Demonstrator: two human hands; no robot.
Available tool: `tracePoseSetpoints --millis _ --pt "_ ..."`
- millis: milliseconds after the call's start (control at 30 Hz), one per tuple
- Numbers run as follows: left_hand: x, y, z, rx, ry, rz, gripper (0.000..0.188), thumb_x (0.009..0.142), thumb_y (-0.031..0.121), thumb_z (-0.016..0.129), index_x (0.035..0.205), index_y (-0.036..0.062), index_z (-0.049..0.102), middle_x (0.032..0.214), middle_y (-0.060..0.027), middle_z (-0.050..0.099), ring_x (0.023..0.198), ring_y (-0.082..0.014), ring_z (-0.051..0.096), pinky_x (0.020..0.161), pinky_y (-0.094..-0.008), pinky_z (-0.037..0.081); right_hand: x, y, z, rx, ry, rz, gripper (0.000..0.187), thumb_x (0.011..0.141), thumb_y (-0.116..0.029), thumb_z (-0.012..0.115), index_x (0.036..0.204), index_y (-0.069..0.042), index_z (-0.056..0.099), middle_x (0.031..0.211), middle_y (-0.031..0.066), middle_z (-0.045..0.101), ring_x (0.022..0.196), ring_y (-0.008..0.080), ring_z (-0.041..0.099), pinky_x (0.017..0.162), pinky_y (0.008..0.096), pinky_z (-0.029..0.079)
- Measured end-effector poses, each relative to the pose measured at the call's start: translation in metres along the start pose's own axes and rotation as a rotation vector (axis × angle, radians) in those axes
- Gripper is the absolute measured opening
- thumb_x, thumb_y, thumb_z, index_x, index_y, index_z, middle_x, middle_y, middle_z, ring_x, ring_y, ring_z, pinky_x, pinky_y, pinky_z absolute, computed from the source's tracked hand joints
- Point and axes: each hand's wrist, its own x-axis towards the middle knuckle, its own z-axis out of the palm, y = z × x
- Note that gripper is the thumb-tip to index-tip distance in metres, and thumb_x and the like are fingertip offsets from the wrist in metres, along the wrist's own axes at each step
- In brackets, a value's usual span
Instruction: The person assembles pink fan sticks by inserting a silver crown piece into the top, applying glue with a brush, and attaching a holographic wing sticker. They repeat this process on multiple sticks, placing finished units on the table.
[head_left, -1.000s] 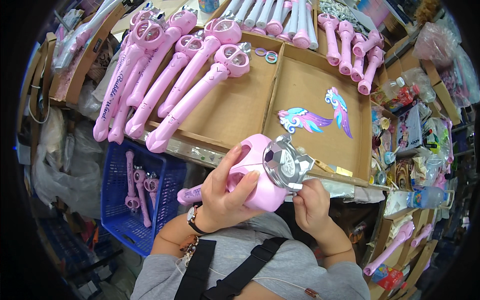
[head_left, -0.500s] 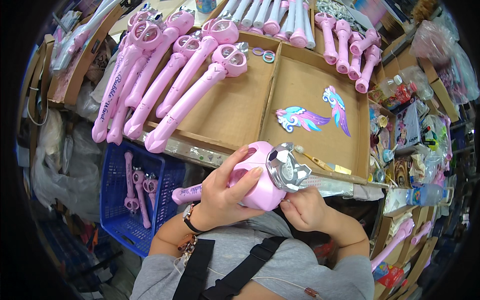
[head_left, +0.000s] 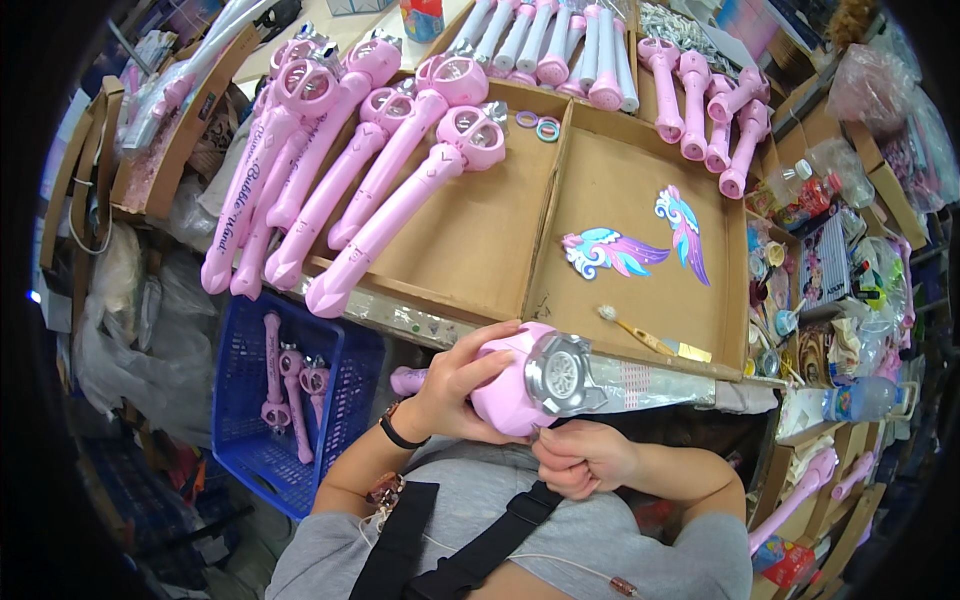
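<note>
Our right hand (head_left: 582, 460) has dropped beneath the pink wand (head_left: 515, 380), fingers pinched closed at its silver disc; left hand (head_left: 462, 385) grips the head, handle pointing left.

- The right hand (head_left: 580, 458) has moved down off the silver round fitting (head_left: 563, 372) and now sits curled just below the pink wand head (head_left: 520, 385), fingertips pinched at its lower edge.
- The silver round fitting, partly covered by the right hand's fingers one second ago, now shows its whole face.
- The pink wand head has dropped slightly toward the body.
- The left hand (head_left: 455, 385) has shifted its fingers further over the top of the pink wand head.
</note>
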Motion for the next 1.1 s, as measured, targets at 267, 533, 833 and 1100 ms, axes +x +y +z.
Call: tracePoseSetpoints --millis 267,533,833,1100 --pt "0.024 -0.002 -0.041 -0.556 0.9 -0.319 0.083 0.078 0.069 0.046 0.132 0.0073 0.031 0.115 -0.0117 0.054 0.096 -0.0238 0.058 0.078 -0.0363 0.05 0.028 -0.017 0.02 -1.416 0.915 -0.854 0.017 0.083 -0.013 0.059 0.095 -0.002 0.055 0.071 0.0109 0.057 0.052 0.0244 0.055 0.047 0.0353 0.043" --pt "0.05 0.014 -0.041 -0.657 0.877 -0.438 0.083 0.078 0.073 0.039 0.126 0.0058 0.039 0.11 -0.0117 0.057 0.088 -0.0246 0.061 0.071 -0.0361 0.052 0.058 -0.055 0.048 -1.875 1.075 -1.419 0.022 0.07 -0.01 0.071 0.09 -0.006 0.063 0.064 0.0043 0.05 0.05 0.018 0.051 0.044 0.0289 0.04" --pt "0.041 0.002 -0.025 -0.598 0.913 -0.404 0.085 0.077 0.07 0.047 0.128 0.0042 0.035 0.109 -0.0152 0.056 0.088 -0.0258 0.061 0.07 -0.0373 0.053 0.066 -0.071 0.065 -2.003 1.057 -1.424 0.019 0.073 -0.011 0.069 0.089 -0.006 0.062 0.064 0.004 0.049 0.05 0.0192 0.052 0.044 0.0293 0.042" --pt "0.024 -0.002 -0.032 -0.073 0.62 -0.166 0.111 0.062 0.04 0.082 0.138 0.0015 0.012 0.132 -0.0172 0.032 0.117 -0.026 0.043 0.096 -0.0375 0.039 0.063 -0.074 0.038 -1.719 0.854 -0.911 0.023 0.089 -0.027 0.052 0.09 -0.005 0.061 0.046 0.0008 0.036 0.039 0.0172 0.042 0.04 0.0285 0.037"
